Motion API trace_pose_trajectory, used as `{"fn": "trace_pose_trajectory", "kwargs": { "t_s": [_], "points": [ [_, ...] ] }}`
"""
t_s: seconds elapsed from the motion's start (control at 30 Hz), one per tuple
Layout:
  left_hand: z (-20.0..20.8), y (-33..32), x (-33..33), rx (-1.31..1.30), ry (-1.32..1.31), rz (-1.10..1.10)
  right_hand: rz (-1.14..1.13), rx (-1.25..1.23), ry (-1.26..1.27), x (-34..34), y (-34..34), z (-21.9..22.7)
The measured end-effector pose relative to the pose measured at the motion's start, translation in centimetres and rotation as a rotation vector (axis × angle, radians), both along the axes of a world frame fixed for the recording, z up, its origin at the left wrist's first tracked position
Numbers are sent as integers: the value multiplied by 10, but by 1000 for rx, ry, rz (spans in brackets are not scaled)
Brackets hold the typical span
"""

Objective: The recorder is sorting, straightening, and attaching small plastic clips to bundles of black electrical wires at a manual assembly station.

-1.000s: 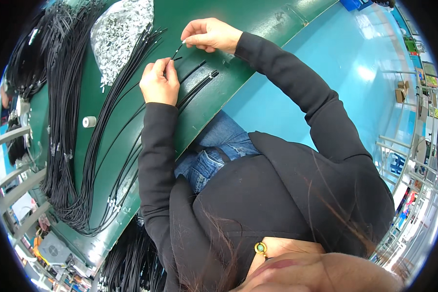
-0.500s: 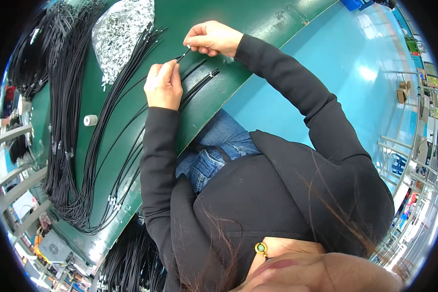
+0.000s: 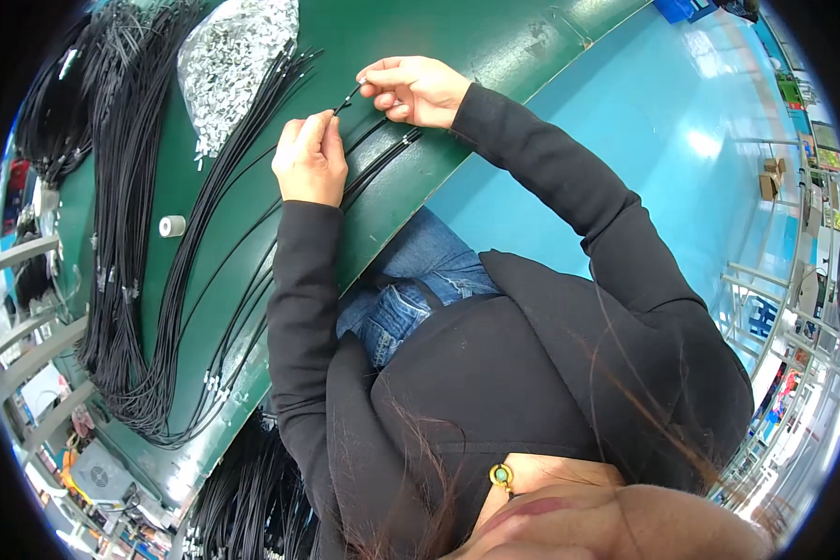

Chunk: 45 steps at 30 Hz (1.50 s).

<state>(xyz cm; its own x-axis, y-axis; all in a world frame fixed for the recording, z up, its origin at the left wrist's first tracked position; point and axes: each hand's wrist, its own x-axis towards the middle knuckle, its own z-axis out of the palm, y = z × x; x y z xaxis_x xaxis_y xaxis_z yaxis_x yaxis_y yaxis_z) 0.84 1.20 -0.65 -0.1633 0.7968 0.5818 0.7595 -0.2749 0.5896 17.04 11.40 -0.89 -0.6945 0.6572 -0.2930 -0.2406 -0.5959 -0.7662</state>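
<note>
Together, both hands pinch one thin black cord (image 3: 347,99) above the green bench (image 3: 495,47): left hand (image 3: 310,161) and right hand (image 3: 418,90) closed on its tip; light and limp, it seems best gripped near that end.

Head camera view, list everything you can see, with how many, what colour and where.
table: one, green, across the upper left
cords: many, black, laid in long bundles along the table's left side
cord end: one, black, pinched between both hands
small metal parts: a heap, silvery, at the table's top
tape roll: one, white, on the table among the cords
floor: blue, right of the table
jeans: blue, at the table edge
jacket: black, centre
left hand: one, over the table, pinching the cord
right hand: one, above it, pinching the cord end
</note>
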Motion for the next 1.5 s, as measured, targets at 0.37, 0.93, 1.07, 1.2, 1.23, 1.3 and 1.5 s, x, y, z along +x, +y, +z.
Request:
{"fn": "trace_pose_trajectory", "kwargs": {
  "t_s": [0.37, 0.93, 1.07, 1.2, 1.23, 1.3, 1.5],
  "points": [
    [-1, 2, 5, 2, 75, -46, -22, 347, -225, -12, -21, 6],
    [-12, -40, -58, -234, 149, 107, 98, 1213, -671, 10, 4, -12],
    [-7, -108, -130, -319, 197, 205, 68, 1537, -703, 14, 2, -16],
    [9, -202, -208, -450, 225, 394, 163, 1512, -709, 10, -5, -9],
    [9, -223, -220, -467, 221, 432, 165, 1515, -697, 9, -5, -9],
    [7, -256, -237, -514, 238, 476, 192, 1489, -695, 8, -5, -11],
    [14, -288, -241, -698, 270, 453, 311, 1487, -598, 13, -5, 1]
  ]
}}
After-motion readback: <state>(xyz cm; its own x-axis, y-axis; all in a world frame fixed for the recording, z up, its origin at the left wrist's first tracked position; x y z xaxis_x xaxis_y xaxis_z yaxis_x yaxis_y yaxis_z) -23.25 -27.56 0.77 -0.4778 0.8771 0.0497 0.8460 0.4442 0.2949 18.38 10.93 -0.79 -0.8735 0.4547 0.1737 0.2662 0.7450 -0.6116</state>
